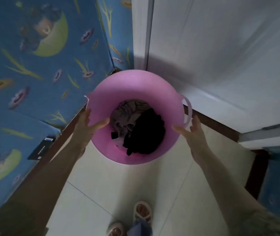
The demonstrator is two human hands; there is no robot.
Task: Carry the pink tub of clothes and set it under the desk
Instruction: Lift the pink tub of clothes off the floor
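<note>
The pink tub (135, 86) stands in the corner between the bed and the white wall, seen from above. Black and grey clothes (144, 130) lie in its bottom. My left hand (88, 126) is at the tub's left rim, thumb over the inside and fingers outside, all stretched out. My right hand (193, 135) is at the right rim beside the tub's loop handle (187, 109), fingers spread and thumb tip at the edge. Neither hand is clamped on the rim. No desk is in view.
A bed with a blue patterned cover (33, 74) fills the left side, with a black box (40, 149) on its edge. The white wall (221, 57) has a dark skirting (217, 126). Pale floor tiles (118, 184) lie below, with my sandalled feet (142, 212). Blue-covered furniture (279, 181) stands at right.
</note>
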